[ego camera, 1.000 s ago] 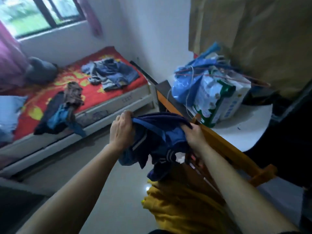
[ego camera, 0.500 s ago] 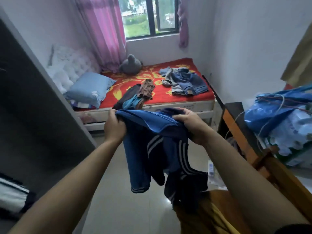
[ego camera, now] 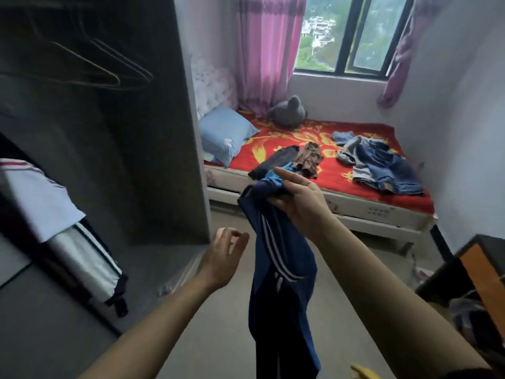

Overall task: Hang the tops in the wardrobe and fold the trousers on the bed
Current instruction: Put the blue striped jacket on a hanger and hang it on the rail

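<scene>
Head view: my left hand has let go, fingers loose and empty; my right hand alone grips the garment, hanging at centre. Hangers at ten o'clock, likely next.

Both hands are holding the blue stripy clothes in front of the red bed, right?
Not both. The head view shows only the right hand holding the blue stripy clothes; the left hand is off them, holding nothing. The bed is red.
</scene>
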Available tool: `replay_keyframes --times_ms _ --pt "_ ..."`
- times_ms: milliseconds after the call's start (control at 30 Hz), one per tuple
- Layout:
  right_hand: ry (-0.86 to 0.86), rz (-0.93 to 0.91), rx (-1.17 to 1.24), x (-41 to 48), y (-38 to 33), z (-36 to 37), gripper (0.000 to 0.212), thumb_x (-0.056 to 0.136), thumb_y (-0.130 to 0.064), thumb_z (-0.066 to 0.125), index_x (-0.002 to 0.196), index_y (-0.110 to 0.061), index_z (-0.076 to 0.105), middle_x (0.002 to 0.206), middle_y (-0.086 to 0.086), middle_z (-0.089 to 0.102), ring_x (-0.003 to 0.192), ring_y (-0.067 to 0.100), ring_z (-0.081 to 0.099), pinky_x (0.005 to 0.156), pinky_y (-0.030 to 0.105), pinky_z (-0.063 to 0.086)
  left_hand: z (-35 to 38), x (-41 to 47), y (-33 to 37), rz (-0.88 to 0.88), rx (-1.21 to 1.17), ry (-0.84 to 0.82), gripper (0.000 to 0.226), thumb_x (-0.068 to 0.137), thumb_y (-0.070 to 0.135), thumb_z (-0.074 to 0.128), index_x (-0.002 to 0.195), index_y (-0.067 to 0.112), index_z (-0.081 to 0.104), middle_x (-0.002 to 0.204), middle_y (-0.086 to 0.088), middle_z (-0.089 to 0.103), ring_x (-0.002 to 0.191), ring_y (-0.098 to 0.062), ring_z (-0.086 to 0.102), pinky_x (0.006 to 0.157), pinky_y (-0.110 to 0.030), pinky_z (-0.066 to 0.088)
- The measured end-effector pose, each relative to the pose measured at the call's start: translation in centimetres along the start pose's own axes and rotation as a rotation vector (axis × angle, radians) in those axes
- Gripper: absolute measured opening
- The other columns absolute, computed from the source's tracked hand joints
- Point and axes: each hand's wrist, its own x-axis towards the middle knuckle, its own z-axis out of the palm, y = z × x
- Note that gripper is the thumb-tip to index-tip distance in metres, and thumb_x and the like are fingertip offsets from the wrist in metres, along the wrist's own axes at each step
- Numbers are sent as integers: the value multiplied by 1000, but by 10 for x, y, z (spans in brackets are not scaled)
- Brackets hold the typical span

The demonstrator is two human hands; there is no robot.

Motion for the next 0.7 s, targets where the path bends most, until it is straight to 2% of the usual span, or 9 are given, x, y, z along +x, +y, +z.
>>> replay_keyframes --times_ms 200,267,333,400,467,500,567,633,700 --pt "-7 -76 74 51 6 98 31 103 1 38 124 -3 61 93 14 73 80 23 74 66 30 62 -59 22 -48 -206 289 -76 91 57 103 32 107 30 55 105 7 47 94 -16 55 84 -38 52" --pt "-44 -103 67 62 5 121 32 104 0 39 128 -2 60 95 15 73 84 24 74 70 31 62 -69 36 -54 -286 304 -75 95 53 104 34 112 32 52 108 6 48 99 -20 57 85 -41 52" --pt "-110 -146 60 73 4 140 32 104 0 40 128 -2 60 95 13 74 90 26 73 74 33 62 -77 52 -61 -339 213 -52 103 54 100 45 130 31 48 121 6 52 109 -21 58 90 -37 50" --pt "-165 -231 25 86 2 153 32 104 -1 40 127 -5 61 92 4 76 94 23 73 80 35 61 -83 70 -68 -332 71 15 82 73 74 63 136 23 46 128 3 58 109 -17 59 91 -32 49" --pt "-155 -353 -80 107 1 157 32 104 -1 40 127 -7 61 101 -3 74 98 16 72 85 33 60 -94 91 -75 -345 27 146 43 88 34 64 126 20 48 120 -3 65 100 -18 62 87 -33 52" --pt "-124 -406 -144 119 0 157 33 104 0 40 129 -6 61 111 -3 69 101 12 70 86 30 59 -103 103 -78 -367 46 222 30 89 23 61 116 21 48 110 -3 67 91 -18 63 78 -34 53" --pt "-41 -472 -266 151 2 154 35 104 0 42 135 -4 58 126 1 62 106 4 66 87 22 56 -126 124 -85 -356 85 365 21 88 15 59 100 23 44 89 2 66 74 -14 59 58 -29 46" --pt "19 -502 -399 191 8 148 38 104 -3 42 141 -4 51 139 5 56 117 3 59 97 20 51 -153 146 -91 -281 36 479 20 90 9 56 98 24 46 84 10 63 74 -12 60 58 -29 48" --pt "30 -504 -582 232 19 142 47 104 -9 43 151 -7 38 151 7 44 137 11 43 113 23 34 -182 174 -89 -174 27 592 17 94 5 54 102 21 54 86 8 66 78 -12 64 65 -32 52"
